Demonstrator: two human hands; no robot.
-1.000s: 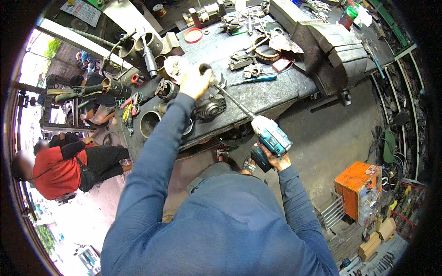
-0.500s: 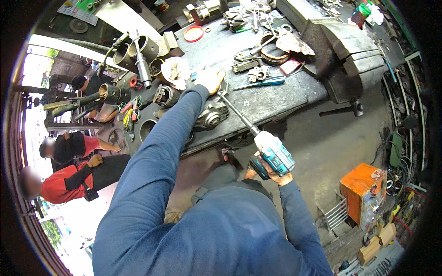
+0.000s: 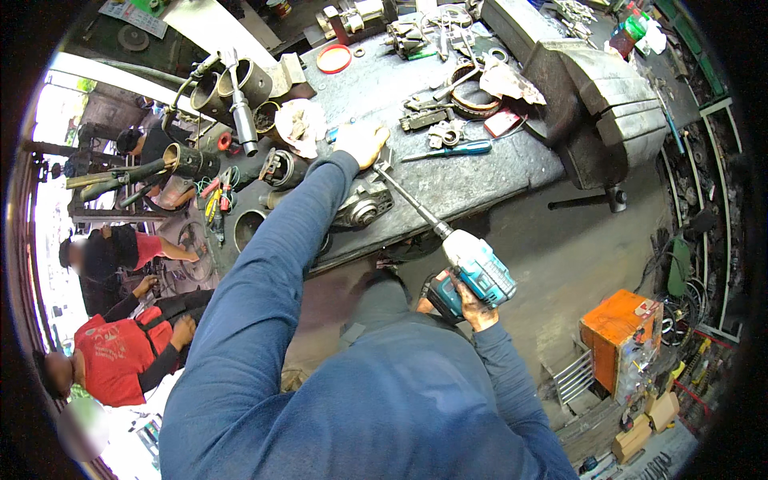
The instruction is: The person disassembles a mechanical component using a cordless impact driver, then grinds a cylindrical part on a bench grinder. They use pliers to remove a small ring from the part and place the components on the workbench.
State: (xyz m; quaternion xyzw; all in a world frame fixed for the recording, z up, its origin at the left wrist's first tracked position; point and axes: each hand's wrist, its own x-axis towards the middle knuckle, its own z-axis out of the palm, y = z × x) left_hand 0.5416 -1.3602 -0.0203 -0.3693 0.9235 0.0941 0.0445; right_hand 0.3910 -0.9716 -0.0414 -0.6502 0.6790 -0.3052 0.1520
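On the bench (image 3: 496,174) I list: one vise (image 3: 612,104), right end; one red lid (image 3: 335,71), far side; one blue screwdriver (image 3: 470,149), lying flat; one pale rag (image 3: 512,84) beside the vise; one white cloth (image 3: 301,128), left. Off it I log: one orange box (image 3: 612,324), lower right; one metal rack (image 3: 576,378) just beside it; two wooden blocks (image 3: 632,438); at left, one person in red (image 3: 120,356), another in black (image 3: 108,260).
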